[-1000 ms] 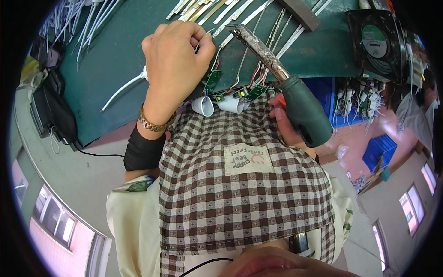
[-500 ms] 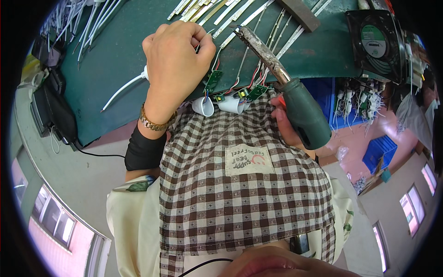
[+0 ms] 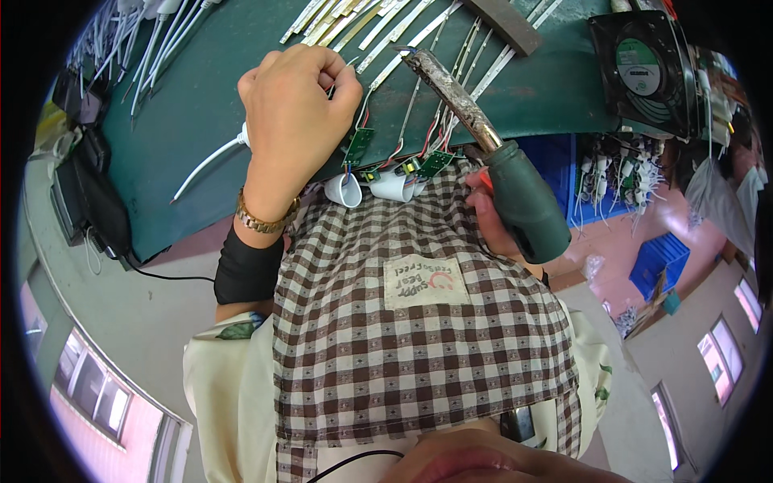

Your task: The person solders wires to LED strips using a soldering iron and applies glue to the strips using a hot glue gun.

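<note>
My left hand (image 3: 298, 105) is over the green bench mat, thumb and forefinger pinched, with the tip of a thin wire (image 3: 353, 61) showing at them. A white cable (image 3: 203, 165) with a thick white collar comes out beside that wrist; whether the palm holds it is hidden. My right hand (image 3: 491, 221) is curled round something red (image 3: 485, 179), mostly covered by the dark green handle of a soldering iron (image 3: 527, 201). The iron's scorched metal barrel slants up and left to a tip close to the left fingers. Green circuit boards (image 3: 358, 147) with wires and white cup-shaped housings (image 3: 344, 191) lie at the bench edge.
Several thin metal-like strips (image 3: 386, 44) and a dark bar (image 3: 503, 24) lie at the far side. White cables (image 3: 165, 48) are bunched far left. A black fan (image 3: 642, 72) stands at the right, above a blue bin (image 3: 592, 211) with wired parts.
The whole view has shifted slightly, so things appear a little further left and lower. Both hands and the iron keep nearly the same places relative to the bench.
</note>
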A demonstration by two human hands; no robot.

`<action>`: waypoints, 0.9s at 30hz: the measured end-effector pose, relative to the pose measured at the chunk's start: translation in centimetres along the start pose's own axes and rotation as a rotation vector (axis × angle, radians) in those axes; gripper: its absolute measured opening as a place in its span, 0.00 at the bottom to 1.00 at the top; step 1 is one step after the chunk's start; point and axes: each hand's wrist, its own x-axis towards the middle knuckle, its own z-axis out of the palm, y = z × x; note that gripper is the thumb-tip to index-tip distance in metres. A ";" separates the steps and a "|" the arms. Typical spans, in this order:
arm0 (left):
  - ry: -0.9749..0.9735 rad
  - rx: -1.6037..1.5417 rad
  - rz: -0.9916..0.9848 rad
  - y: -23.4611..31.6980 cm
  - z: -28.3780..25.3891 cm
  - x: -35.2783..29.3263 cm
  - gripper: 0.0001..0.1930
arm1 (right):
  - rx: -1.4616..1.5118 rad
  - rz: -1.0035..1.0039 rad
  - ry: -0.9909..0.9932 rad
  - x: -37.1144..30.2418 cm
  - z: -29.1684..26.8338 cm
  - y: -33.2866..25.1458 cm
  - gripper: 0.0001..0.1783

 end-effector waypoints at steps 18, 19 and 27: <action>-0.011 0.051 -0.001 0.2 -0.1 0.0 0.03 | -0.711 -0.290 -0.135 0.0 0.2 -1.3 0.18; -0.013 0.047 -0.009 0.3 -0.1 -0.1 0.02 | -0.726 -0.266 -0.127 -0.1 0.2 -1.2 0.18; 0.065 -0.176 -0.083 0.2 -0.3 0.1 0.02 | -0.690 -0.256 -0.147 0.2 0.7 -2.4 0.17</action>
